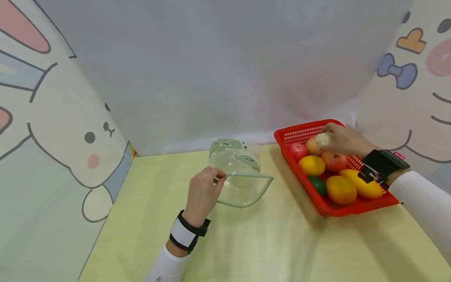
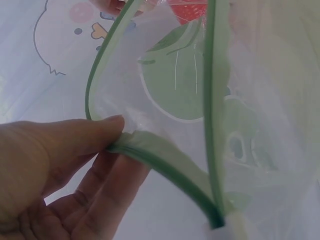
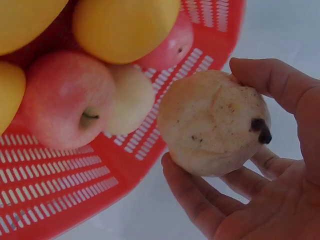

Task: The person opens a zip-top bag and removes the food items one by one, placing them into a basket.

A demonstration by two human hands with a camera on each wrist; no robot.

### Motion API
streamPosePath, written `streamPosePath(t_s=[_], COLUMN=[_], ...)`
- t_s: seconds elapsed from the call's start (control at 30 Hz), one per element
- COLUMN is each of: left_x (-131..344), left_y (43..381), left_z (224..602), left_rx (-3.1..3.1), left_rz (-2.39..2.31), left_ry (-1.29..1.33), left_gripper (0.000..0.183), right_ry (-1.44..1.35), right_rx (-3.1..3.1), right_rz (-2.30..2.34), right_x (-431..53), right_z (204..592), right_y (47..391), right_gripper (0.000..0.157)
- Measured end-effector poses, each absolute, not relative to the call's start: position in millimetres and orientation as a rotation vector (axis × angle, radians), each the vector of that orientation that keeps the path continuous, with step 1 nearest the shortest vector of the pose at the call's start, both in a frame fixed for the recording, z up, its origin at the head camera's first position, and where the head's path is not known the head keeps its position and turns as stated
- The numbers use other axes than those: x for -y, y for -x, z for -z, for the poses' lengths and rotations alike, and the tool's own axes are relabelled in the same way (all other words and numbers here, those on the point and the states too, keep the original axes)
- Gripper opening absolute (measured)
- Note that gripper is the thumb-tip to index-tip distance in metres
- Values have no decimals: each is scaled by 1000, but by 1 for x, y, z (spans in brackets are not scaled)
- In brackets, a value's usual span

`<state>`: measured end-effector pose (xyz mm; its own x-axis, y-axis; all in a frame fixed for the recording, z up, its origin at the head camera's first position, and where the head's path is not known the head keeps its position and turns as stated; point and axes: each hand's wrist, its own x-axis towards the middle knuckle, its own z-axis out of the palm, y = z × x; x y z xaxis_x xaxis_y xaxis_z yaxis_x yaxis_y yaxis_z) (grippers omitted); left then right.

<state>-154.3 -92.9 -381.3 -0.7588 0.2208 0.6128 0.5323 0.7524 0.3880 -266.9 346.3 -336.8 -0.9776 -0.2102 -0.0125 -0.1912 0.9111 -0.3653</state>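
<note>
Between its thumb and fingers, my left hand (image 1: 203, 192) pinches the green zip edge of a clear plastic bag (image 1: 234, 154) with green printed figures. The bag lies on its side and its mouth gapes toward me; the left wrist view shows the two green edges (image 2: 210, 110) spread apart. My right hand (image 1: 343, 141) grips a cream-coloured, lumpy round fruit (image 3: 212, 122) with brown specks and a dark stem stub. That hand is over the far part of a red basket (image 1: 299, 176), beside a red apple (image 1: 334, 161) and a paler yellowish fruit (image 1: 312, 146).
Also in the basket are a pinkish-red fruit (image 1: 297, 150), a lemon-like yellow fruit (image 1: 312, 165), a dark green fruit (image 1: 318, 185), a round orange-yellow fruit (image 1: 341, 190) and a long yellow fruit (image 1: 363, 184). A pale wall (image 1: 211, 78) stands behind the yellow-green table (image 1: 158, 176).
</note>
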Motion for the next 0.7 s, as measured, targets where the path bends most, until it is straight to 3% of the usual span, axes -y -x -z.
streamPosePath(t_s=[0.3,0.7], left_x=[93,93], left_y=[156,156], left_z=[383,383], left_rx=[2396,2418], left_rz=[751,771], left_ry=[580,577], left_gripper=[9,8], right_ry=[309,243], right_rx=[-3062,-3114], right_rz=[440,227], right_x=[-383,-393], right_z=[361,380], right_y=[302,325], right_gripper=[59,60])
